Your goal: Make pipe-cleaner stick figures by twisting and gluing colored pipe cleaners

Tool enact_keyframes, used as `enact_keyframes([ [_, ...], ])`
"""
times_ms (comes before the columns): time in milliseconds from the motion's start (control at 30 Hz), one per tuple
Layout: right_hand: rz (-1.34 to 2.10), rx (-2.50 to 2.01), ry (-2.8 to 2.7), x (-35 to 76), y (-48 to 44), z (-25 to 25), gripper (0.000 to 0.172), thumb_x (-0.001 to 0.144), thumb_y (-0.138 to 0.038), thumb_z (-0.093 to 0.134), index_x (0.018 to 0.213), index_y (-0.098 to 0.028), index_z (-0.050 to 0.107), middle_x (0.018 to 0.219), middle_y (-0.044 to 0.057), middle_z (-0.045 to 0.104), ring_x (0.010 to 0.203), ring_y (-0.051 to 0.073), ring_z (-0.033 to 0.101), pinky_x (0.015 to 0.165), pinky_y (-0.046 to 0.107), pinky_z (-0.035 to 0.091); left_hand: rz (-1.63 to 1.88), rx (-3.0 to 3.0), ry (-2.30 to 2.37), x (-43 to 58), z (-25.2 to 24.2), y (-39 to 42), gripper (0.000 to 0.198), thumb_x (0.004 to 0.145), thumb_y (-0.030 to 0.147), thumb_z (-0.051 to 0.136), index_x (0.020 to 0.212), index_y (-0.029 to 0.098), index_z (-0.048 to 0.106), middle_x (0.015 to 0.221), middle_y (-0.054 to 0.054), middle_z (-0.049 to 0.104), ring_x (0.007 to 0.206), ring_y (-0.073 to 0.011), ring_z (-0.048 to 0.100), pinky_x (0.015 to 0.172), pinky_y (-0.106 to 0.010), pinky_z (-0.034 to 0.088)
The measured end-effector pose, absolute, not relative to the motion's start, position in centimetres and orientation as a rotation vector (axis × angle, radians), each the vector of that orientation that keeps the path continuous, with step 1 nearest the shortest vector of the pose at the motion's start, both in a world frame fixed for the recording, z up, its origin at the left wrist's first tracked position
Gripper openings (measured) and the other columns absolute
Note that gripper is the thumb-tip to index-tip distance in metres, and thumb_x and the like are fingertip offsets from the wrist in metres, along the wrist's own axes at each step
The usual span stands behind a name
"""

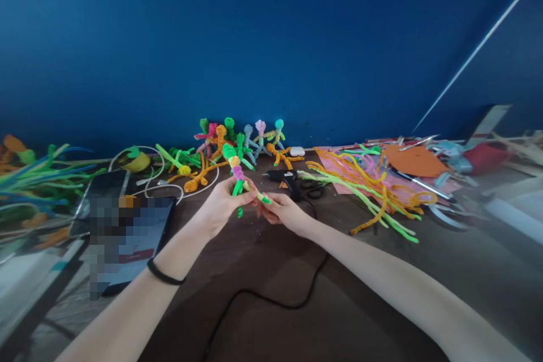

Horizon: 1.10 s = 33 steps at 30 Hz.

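My left hand point(223, 203) is closed round the body of a small pipe-cleaner figure point(236, 171) with a green head, an orange and a purple coil and green legs. It holds the figure upright above the dark table point(339, 294). My right hand point(282, 212) pinches the figure's green arm tip, which sticks out to the right. A black band sits on my left wrist.
A row of finished pipe-cleaner figures point(241, 138) stands against the blue wall. A black glue gun point(286, 178) lies just behind my hands, its cord running toward me. Loose pipe cleaners point(369, 186) lie at right, more at far left. A tablet point(127, 237) and white cables lie at left.
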State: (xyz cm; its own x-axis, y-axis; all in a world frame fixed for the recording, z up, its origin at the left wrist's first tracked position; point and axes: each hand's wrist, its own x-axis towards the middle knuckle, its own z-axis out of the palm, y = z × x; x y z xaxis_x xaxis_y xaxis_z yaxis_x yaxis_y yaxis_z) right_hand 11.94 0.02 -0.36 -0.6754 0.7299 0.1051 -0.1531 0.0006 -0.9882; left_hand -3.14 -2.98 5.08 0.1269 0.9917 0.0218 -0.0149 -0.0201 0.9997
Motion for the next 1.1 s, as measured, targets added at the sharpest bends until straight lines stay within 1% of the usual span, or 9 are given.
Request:
enact_keyframes([
  [100, 1.86, -0.583, -1.525, 11.3, -0.7, -0.5, 0.038, 0.079, -0.052, 0.045, 0.071, -0.015, 0.049, 0.046, -0.009, 0.027, 0.039, 0.004, 0.017, 0.039, 0.02, 0.012, 1.242, 1.27, 1.136, -2.7, 4.6, -2.9, 0.018, 0.064, 0.026, 0.066, 0.07, 0.016, 0.053, 0.061, 0.003, 0.056, 0.06, -0.0115, 0.055, 0.057, -0.024, 0.043],
  [233, 1.842, -0.667, -1.609, 11.2, -1.1, -0.1, 0.037, 0.084, -0.046, 0.038, 0.072, -0.014, 0.051, 0.048, -0.008, 0.023, 0.04, 0.004, 0.018, 0.039, 0.02, 0.015, 1.274, 1.519, 1.413, -2.6, 4.1, -2.8, 0.013, 0.068, 0.027, 0.061, 0.072, 0.016, 0.054, 0.067, 0.001, 0.059, 0.066, -0.0145, 0.056, 0.064, -0.027, 0.044],
  [300, 1.682, -0.757, -1.776, 11.4, -1.2, 0.2, 0.036, 0.086, -0.043, 0.038, 0.073, -0.013, 0.055, 0.049, -0.007, 0.028, 0.042, 0.005, 0.023, 0.041, 0.02, 0.02, 1.214, 1.724, 1.576, -2.8, 4.1, -2.9, 0.011, 0.071, 0.028, 0.056, 0.074, 0.017, 0.055, 0.072, 0.0, 0.061, 0.069, -0.0163, 0.057, 0.068, -0.029, 0.043],
  [367, 1.435, -0.838, -1.98, 11.6, -1.1, 0.5, 0.032, 0.085, -0.038, 0.042, 0.075, -0.012, 0.059, 0.052, -0.004, 0.039, 0.047, 0.006, 0.033, 0.047, 0.02, 0.027, 1.142, 1.899, 1.7, -3.1, 4.1, -2.9, 0.011, 0.074, 0.028, 0.052, 0.077, 0.018, 0.056, 0.076, -0.001, 0.063, 0.073, -0.0179, 0.057, 0.07, -0.029, 0.043],
  [500, 1.079, -0.928, -2.211, 12.2, -0.8, 1.1, 0.026, 0.084, -0.028, 0.044, 0.075, -0.012, 0.062, 0.068, 0.001, 0.057, 0.063, 0.01, 0.048, 0.061, 0.022, 0.034, 1.017, 2.121, 1.757, -3.5, 4.0, -2.9, 0.009, 0.077, 0.024, 0.047, 0.079, 0.019, 0.054, 0.081, -0.004, 0.064, 0.076, -0.0195, 0.059, 0.069, -0.029, 0.043],
  [700, 0.916, -0.959, -2.269, 12.9, 0.1, 1.5, 0.026, 0.085, -0.022, 0.04, 0.069, -0.014, 0.059, 0.07, 0.001, 0.059, 0.065, 0.01, 0.05, 0.064, 0.022, 0.033, 0.858, 2.182, 1.685, -4.0, 4.5, -2.7, 0.007, 0.076, 0.022, 0.048, 0.075, 0.019, 0.054, 0.076, -0.003, 0.064, 0.071, -0.019, 0.059, 0.067, -0.028, 0.042],
  [800, 0.959, -0.935, -2.215, 13.3, 0.6, 1.6, 0.021, 0.084, -0.025, 0.043, 0.071, -0.014, 0.057, 0.07, 0.001, 0.058, 0.066, 0.01, 0.05, 0.063, 0.022, 0.034, 0.802, 2.128, 1.612, -4.2, 5.1, -2.7, 0.005, 0.073, 0.023, 0.052, 0.073, 0.019, 0.055, 0.077, -0.003, 0.064, 0.074, -0.019, 0.059, 0.068, -0.028, 0.042],
  [900, 1.113, -0.871, -2.108, 13.6, 1.0, 1.5, 0.017, 0.081, -0.03, 0.049, 0.075, -0.015, 0.053, 0.067, -0.001, 0.053, 0.062, 0.009, 0.045, 0.059, 0.021, 0.034, 0.794, 1.985, 1.465, -4.3, 5.6, -2.8, 0.006, 0.069, 0.024, 0.057, 0.07, 0.018, 0.056, 0.074, -0.001, 0.063, 0.071, -0.0174, 0.058, 0.069, -0.028, 0.044],
  [1100, 1.478, -0.698, -1.827, 13.5, 1.1, 0.6, 0.027, 0.078, -0.042, 0.052, 0.075, -0.016, 0.048, 0.053, -0.007, 0.037, 0.044, 0.005, 0.033, 0.044, 0.02, 0.023, 1.003, 1.49, 1.222, -3.8, 5.4, -3.0, 0.019, 0.062, 0.028, 0.068, 0.072, 0.017, 0.055, 0.062, 0.002, 0.059, 0.061, -0.0143, 0.058, 0.065, -0.029, 0.048],
])
